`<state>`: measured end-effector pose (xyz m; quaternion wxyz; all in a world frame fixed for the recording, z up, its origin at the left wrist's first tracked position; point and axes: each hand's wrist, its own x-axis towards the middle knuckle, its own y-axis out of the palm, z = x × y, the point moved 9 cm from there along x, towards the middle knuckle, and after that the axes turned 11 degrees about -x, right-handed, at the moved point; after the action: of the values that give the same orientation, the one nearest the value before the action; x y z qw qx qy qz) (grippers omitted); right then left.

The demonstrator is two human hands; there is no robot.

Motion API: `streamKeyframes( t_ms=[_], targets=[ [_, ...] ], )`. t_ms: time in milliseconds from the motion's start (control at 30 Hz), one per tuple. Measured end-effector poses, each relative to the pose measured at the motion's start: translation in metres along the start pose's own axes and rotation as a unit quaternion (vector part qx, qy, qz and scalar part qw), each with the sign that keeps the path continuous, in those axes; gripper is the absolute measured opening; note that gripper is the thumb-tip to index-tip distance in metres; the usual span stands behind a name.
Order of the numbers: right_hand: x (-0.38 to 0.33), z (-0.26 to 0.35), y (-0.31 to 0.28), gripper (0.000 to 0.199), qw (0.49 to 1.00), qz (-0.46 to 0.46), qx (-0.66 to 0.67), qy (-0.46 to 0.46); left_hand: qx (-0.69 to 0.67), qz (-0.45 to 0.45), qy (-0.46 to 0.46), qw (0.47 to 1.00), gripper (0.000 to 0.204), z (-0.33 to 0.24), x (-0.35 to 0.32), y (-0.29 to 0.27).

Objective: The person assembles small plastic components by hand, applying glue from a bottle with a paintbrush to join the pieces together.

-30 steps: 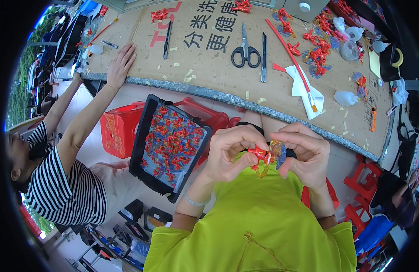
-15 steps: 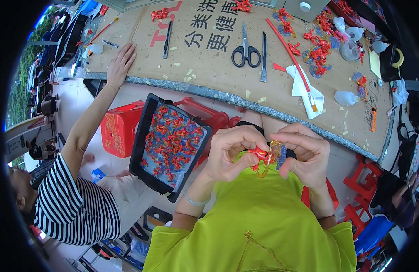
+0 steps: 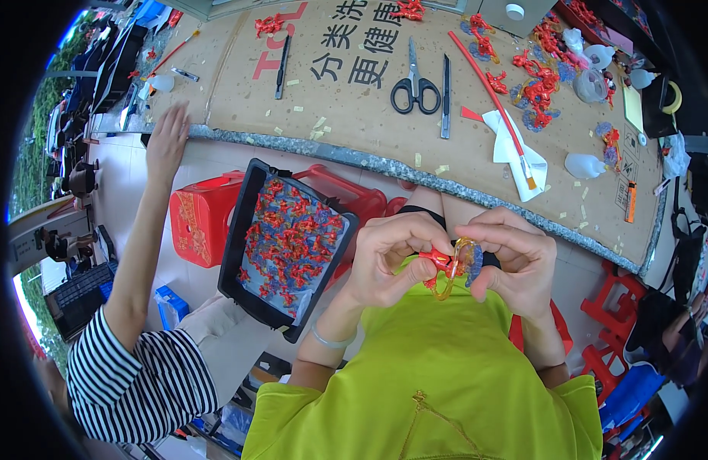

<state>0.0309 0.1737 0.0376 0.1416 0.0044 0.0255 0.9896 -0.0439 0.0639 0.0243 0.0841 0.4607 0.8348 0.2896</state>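
My left hand (image 3: 392,257) and my right hand (image 3: 515,257) meet in front of my chest over my yellow-green shirt. Between their fingertips they pinch a small red ornament with a gold ring and a blue part (image 3: 452,267). The left thumb and forefinger hold the red end; the right fingers hold the ring and blue side. To the left of my hands a black tray (image 3: 237,230) holding several small red pieces lies tilted on a red stool (image 3: 197,218).
A cardboard-covered table (image 3: 354,115) carries black scissors (image 3: 415,84), a knife (image 3: 444,96), a long red brush (image 3: 492,100), white paper, small bottles and red ornaments (image 3: 534,84). A person in a striped shirt (image 3: 131,368) at the left rests a hand (image 3: 166,142) on the table edge.
The striped-shirt person has leaned lower and further out at the left; their arm still reaches to the table edge. My hands stay together on the ornament.
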Motion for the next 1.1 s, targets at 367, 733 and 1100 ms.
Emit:
streamKeyframes(
  t_ms=[367,733,1100],
  targets=[
    [0.000,0.004,0.006,0.042,0.998,0.021,-0.064,0.001,-0.012,0.005,-0.020,1.000,0.020,0.004,0.001,0.003],
    [-0.020,-0.173,0.027,0.024,0.989,0.052,-0.099,0.094,-0.120,-0.317,-0.008,0.941,0.042,0.072,-0.077,-0.101],
    [0.004,-0.047,0.072,0.034,0.973,0.169,0.135,0.086,0.123,-0.460,0.014,0.879,0.057,0.008,-0.205,-0.164]
  ],
)
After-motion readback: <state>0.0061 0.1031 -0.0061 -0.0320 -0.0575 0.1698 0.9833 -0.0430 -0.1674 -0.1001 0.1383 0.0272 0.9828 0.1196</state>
